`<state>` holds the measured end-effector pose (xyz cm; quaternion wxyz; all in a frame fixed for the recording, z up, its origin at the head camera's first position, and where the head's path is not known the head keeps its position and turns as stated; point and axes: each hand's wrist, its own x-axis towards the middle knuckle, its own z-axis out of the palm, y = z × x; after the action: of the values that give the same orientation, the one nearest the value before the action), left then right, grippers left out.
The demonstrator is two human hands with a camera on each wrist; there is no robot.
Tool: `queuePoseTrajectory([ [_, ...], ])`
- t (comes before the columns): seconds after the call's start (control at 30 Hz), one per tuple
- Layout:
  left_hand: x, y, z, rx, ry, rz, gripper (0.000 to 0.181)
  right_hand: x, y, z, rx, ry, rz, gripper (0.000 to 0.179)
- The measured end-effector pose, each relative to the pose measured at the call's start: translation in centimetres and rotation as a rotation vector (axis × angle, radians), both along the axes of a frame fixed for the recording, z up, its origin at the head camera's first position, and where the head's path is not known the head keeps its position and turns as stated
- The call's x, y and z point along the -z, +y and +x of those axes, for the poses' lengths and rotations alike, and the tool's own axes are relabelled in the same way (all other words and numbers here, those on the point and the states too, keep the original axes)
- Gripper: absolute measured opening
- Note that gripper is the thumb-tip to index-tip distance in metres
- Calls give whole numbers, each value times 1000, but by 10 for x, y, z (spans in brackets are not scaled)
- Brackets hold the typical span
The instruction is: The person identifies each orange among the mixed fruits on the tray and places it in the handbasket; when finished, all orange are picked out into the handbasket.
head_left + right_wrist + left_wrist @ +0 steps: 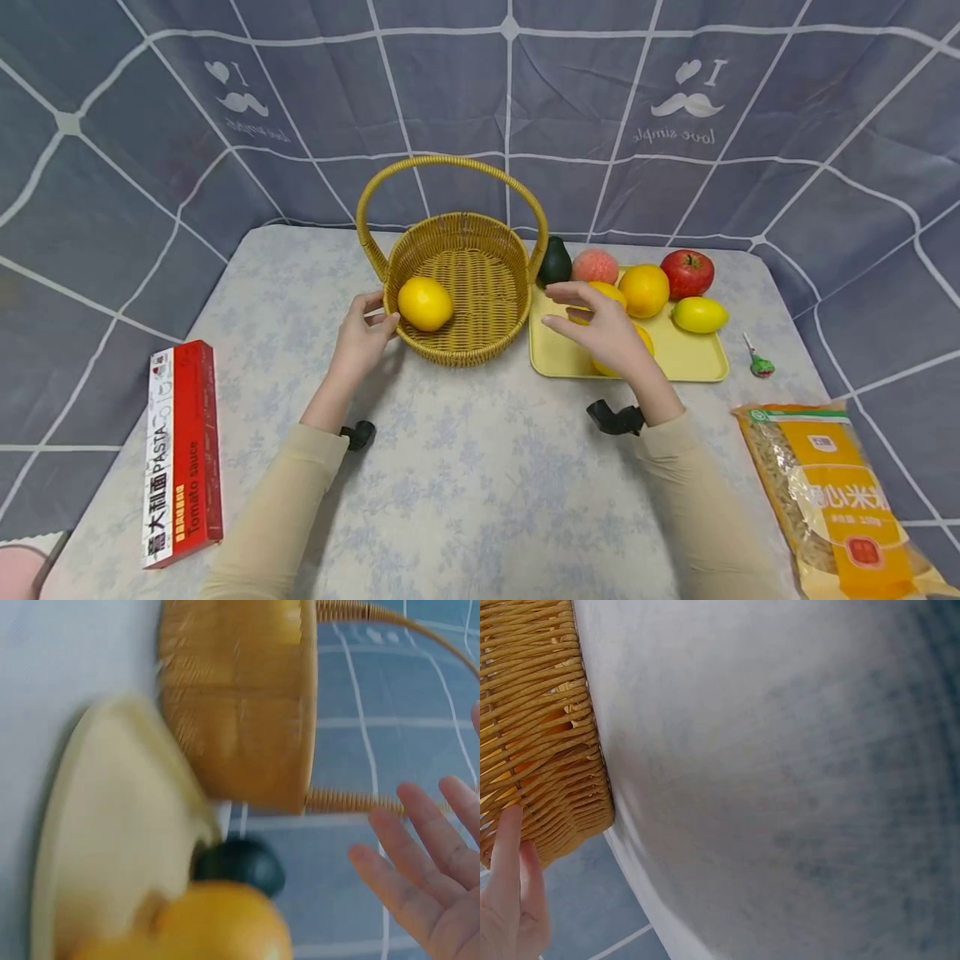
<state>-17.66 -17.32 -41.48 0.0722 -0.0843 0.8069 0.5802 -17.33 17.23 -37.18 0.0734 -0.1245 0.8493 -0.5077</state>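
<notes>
A yellow wicker basket [471,342] with a tall arched handle stands at the back of the table. Inside it, against the left wall, lies a lemon-like yellow fruit [425,304]. My left hand [362,333] holds the basket's left rim, thumb at the edge and fingers along the outer weave; the left wrist view shows two fingertips against the wicker [547,750]. Over the left part of a pale yellow tray [558,364] hovers my right hand [606,329], fingers spread and nothing in them. Beneath and behind it are orange-yellow fruits [644,291], partly hidden by the hand.
Around the tray are an avocado [555,262], a peach [595,266], a red apple [687,274] and a lemon [700,315]. A green-wrapped lollipop [761,365] lies farther right, above a pasta bag [840,500]. At the left is a red pasta box [183,454]. Grey curtains enclose the table.
</notes>
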Motion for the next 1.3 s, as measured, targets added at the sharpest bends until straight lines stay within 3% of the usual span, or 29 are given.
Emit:
queuePoseTrajectory([
  [0.27, -1, -2, 0, 5, -12, 11, 58, 7, 59, 21, 110, -20, 56, 52],
  [0.5, -1, -2, 0, -3, -13, 8, 57, 7, 86, 31, 156, -10, 78, 56],
  [0.93, -5, -1, 1, 0, -14, 4, 57, 18, 102, 29, 137, -97, 140, 64],
  [1.3, -5, 0, 0, 5, -6, -3, 56, 36, 104, 22, 56, -60, 228, 72],
])
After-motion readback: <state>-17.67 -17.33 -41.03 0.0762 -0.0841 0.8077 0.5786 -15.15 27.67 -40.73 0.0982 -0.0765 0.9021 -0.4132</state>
